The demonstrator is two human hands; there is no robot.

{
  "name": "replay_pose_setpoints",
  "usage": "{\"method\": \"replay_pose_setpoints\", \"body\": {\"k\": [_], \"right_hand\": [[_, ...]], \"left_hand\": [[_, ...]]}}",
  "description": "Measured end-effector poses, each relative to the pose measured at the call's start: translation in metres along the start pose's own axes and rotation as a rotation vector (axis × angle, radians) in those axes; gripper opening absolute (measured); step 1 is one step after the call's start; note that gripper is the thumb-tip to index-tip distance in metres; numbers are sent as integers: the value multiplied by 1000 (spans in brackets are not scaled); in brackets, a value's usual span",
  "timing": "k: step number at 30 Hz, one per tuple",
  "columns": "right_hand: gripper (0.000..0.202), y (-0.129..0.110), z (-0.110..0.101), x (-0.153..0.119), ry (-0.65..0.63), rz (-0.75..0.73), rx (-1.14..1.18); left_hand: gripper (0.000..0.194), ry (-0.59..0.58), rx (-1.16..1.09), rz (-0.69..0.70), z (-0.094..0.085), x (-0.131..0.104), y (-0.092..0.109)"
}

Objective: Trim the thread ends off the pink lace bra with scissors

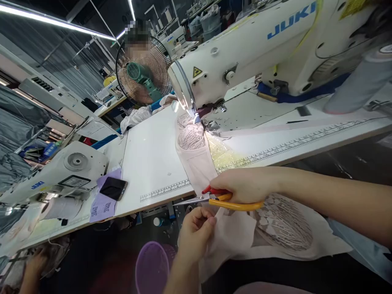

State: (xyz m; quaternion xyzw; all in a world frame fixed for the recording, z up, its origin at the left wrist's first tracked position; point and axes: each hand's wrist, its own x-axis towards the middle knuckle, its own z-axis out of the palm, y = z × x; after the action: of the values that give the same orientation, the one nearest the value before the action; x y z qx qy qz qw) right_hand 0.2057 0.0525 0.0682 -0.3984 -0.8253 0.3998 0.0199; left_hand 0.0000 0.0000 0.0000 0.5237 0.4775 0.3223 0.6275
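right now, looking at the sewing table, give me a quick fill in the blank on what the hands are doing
1. The right hand holds ____ with yellow and red handles.
2. The left hand pinches the pale pink ____ below the table edge.
3. The brand on the sewing machine reads ____.
4. A dark ____ lies on the purple paper.

Missing words: scissors; fabric; JUKI; phone

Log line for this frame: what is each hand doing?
right hand: grips scissors | left hand: pinches pink fabric | fabric runs under sewing machine
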Motion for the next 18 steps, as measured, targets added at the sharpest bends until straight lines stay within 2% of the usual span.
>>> {"method": "replay_pose_setpoints", "body": {"k": [8,18], "right_hand": [[21,-2,0,-1,36,-33,-9],[23,-4,-1,1,33,-28,-4]], "left_hand": [[47,38,-33,25,0,2,-8],[48,96,-77,-18,0,4,-9]]}}
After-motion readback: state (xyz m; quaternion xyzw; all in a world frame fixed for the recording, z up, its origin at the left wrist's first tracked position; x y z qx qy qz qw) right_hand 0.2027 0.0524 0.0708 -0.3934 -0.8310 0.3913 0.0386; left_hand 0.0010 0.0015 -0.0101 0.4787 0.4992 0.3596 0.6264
